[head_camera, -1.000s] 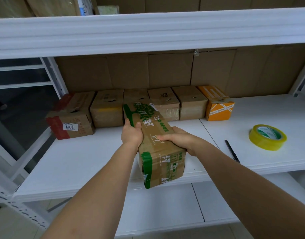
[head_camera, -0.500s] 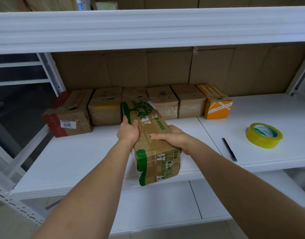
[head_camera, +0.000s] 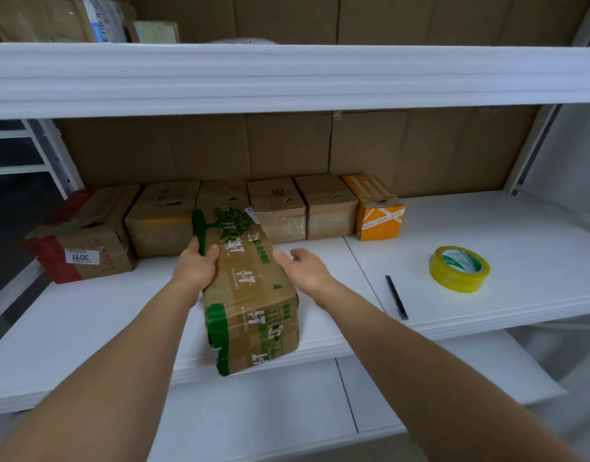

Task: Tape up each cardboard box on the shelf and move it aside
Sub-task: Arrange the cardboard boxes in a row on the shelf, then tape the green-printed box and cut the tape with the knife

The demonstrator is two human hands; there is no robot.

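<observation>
A long brown cardboard box with green print (head_camera: 250, 295) lies on the white shelf (head_camera: 87, 321), its near end hanging slightly over the front edge. My left hand (head_camera: 197, 268) grips the box's left top edge, thumb on top. My right hand (head_camera: 303, 266) hovers just right of the box with relaxed fingers, off the cardboard. A yellow roll of tape (head_camera: 459, 269) lies on the shelf to the right. Between it and the box lies a thin black cutter (head_camera: 396, 297).
Several smaller boxes line the back of the shelf: a red-marked one (head_camera: 83, 241) at the left, brown ones (head_camera: 163, 221) in the middle, an orange one (head_camera: 375, 208) at the right. An upper shelf beam (head_camera: 287, 75) runs overhead. A lower shelf (head_camera: 270, 411) sits below.
My right hand has lifted off the top of the green-printed box and moved a little right. My left hand keeps its grip; the box has barely shifted.
</observation>
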